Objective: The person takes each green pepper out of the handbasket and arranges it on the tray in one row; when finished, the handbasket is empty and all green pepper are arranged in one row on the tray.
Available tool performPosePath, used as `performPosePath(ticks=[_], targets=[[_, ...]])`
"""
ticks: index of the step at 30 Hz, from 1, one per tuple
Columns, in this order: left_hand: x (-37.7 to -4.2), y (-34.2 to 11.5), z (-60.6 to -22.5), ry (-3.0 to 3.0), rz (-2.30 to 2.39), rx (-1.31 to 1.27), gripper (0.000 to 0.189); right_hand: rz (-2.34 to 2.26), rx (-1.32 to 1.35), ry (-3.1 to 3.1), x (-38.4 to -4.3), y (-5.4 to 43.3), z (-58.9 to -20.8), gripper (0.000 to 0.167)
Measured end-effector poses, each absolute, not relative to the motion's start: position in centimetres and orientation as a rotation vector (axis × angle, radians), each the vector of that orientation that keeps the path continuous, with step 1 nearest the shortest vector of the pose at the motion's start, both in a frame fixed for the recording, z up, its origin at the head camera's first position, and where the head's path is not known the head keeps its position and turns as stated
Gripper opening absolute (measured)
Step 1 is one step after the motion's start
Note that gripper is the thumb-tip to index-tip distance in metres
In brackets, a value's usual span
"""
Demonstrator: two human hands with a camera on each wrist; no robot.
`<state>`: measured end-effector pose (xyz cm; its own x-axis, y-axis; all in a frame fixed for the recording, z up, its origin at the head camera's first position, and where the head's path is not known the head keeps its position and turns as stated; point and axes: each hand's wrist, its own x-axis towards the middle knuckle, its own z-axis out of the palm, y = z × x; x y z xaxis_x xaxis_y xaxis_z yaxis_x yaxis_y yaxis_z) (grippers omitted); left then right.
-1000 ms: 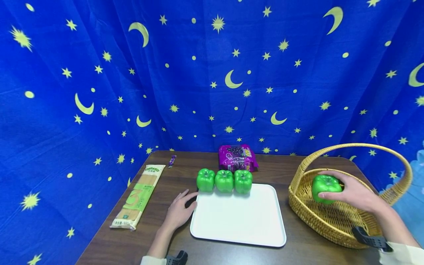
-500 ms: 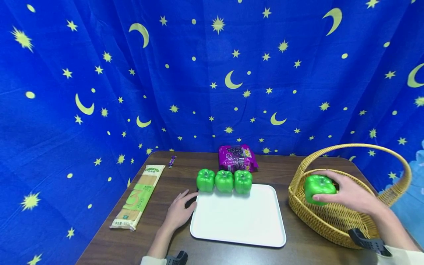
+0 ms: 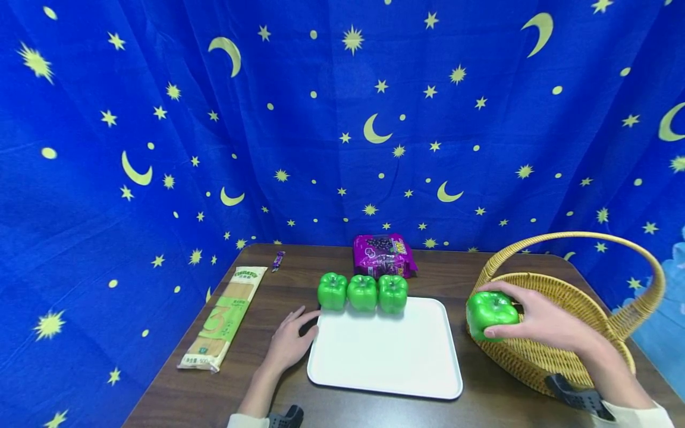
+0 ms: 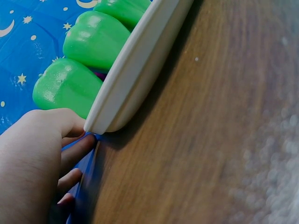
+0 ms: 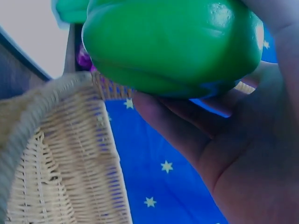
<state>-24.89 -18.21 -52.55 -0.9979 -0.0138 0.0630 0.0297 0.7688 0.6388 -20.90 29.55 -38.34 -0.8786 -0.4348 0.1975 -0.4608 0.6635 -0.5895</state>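
My right hand grips a glossy green bell pepper, thumb on the near side and fingers on the far side. The pepper overlaps the left rim of the wicker basket; the right wrist view shows the fingers curled under the pepper. Beside the white tray, my left hand rests with relaxed fingers, fingertips at the tray's far left corner. In the left wrist view, the index and thumb side of the left hand meets the tray rim. Three green bell peppers stand in a row along the tray's far edge.
Behind the peppers lies a purple snack bag. A noodle packet and a small purple wrapped piece are at the left. The basket's tall handle arches over its opening. A blue star-patterned curtain hangs behind the table.
My right hand has carried the bell pepper leftward, from over the basket's inside to its left rim. The left hand, tray and row of peppers have stayed put.
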Motion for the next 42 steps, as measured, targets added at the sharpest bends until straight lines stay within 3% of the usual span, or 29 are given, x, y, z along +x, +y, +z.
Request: performPosePath(ticks=[19,33,42], targets=[[-24.9,-18.4,-52.8,-2.874,-1.033,-0.052,0.033,1.119,0.741,-2.765,-22.8,22.8,-43.0,0.072],[-24.9,-18.3,-52.8,-2.871,-1.054,-0.038,0.034,1.058,0.688,-2.886,-23.1,21.2,-46.4,0.075],[-24.9,-18.3,-52.7,-2.882,-1.056,-0.033,0.034,1.148,0.623,-2.817,-22.3,21.7,-47.5,0.103]])
